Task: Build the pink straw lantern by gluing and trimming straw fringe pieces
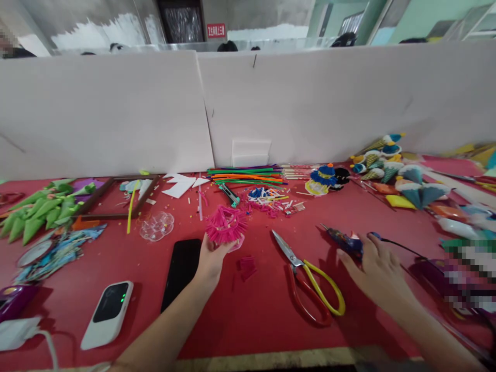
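Note:
My left hand (211,261) is closed around the base of a bright pink craft piece (226,225), made of many short pink sticks fanned out in a ring. A pale pink edge shows beneath it. On the right, my right hand (377,268) has its thumb and fingers around the rear of a dark blue corded tool (344,241) with a thin metal tip, which looks like a glue gun; the grip is partly hidden. Between my hands lie large scissors (297,263), blades parted, with one red and one yellow handle. Loose pink pieces (247,267) rest below the craft piece.
A black phone (180,271) and a white device (108,312) lie left on the red table. Behind are colourful pipe cleaners (248,175), scattered bits (267,196) and a white board wall (294,103). Green cones (39,212) sit left; small cone crafts (382,160) sit right.

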The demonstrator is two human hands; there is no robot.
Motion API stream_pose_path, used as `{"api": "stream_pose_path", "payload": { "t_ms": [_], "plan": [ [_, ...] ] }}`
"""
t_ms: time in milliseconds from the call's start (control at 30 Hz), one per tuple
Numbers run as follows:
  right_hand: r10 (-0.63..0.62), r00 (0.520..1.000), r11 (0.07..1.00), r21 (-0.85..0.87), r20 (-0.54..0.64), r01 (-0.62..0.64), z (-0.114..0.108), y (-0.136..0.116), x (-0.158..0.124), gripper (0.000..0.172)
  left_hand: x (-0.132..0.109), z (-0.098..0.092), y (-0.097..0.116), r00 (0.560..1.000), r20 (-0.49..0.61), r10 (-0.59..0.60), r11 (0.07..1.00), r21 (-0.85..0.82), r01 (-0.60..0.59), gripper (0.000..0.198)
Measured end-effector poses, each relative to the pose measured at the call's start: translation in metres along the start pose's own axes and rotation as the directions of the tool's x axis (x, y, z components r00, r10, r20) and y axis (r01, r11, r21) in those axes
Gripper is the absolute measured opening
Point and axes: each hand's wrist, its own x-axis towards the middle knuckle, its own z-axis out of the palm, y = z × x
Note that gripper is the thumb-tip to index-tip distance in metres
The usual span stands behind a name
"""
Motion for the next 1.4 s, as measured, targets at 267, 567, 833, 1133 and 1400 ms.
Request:
{"api": "stream_pose_path", "payload": {
  "t_ms": [267, 567, 833, 1133, 1400],
  "plan": [
    [0.048, 0.997, 0.992, 0.112, 0.057, -0.054, 0.004, 0.035, -0.007, 0.056, 0.000, 0.006, 0.001, 1.000, 0.023, -0.010, 1.000, -0.008, 0.010, 0.060],
    [-0.396, 0.918, 0.900, 0.204, 0.011, 0.385, -0.057, -0.077, 0.025, 0.022, 0.005, 0.004, -0.005, 0.999, -0.019, 0.036, 0.999, 0.040, -0.035, 0.059],
    [-0.653, 0.545, 0.758, 0.448, 0.526, 0.475, 0.006, -0.198, 0.047, 0.018, 0.004, 0.006, -0.001, 0.997, 0.041, 0.067, 0.997, 0.028, -0.068, 0.056],
    [-0.691, 0.567, 0.713, 0.555, 0.448, 0.429, 0.022, -0.190, 0.029, 0.023, 0.003, 0.009, -0.001, 0.998, 0.047, 0.029, 0.999, 0.026, -0.031, 0.065],
    [-0.630, 0.745, 0.658, 0.658, 0.217, 0.366, 0.025, -0.170, 0.032, 0.024, 0.000, 0.010, 0.000, 0.998, 0.055, 0.011, 0.999, 0.039, -0.013, 0.064]
  ]
}}
